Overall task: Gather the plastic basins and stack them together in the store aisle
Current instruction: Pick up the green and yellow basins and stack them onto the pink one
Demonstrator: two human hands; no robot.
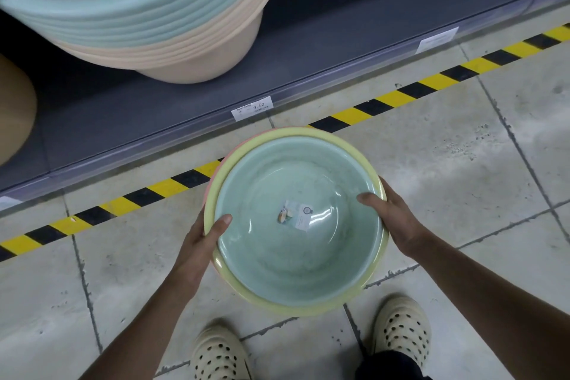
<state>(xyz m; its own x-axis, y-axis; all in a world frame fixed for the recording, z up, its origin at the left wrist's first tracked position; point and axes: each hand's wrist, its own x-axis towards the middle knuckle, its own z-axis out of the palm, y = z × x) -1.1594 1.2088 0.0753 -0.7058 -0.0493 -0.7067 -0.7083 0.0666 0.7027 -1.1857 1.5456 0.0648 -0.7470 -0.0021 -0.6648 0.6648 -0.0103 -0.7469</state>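
I hold a small nested stack of basins above the tiled floor: a green basin (296, 225) with a label in its bottom sits inside a yellow basin (308, 307), and a pink rim (216, 176) peeks out beneath at the left. My left hand (203, 241) grips the stack's left rim, thumb over the edge. On the opposite rim, my right hand (391, 219) grips the same way. A tall stack of larger green and peach basins (160, 21) stands on the low shelf at the upper left.
The grey shelf (308, 49) runs across the top with a price tag (252, 108) on its front edge. Yellow-black hazard tape (431, 83) marks the floor along it. A tan basin (15, 108) is at the left edge. My shoes are below.
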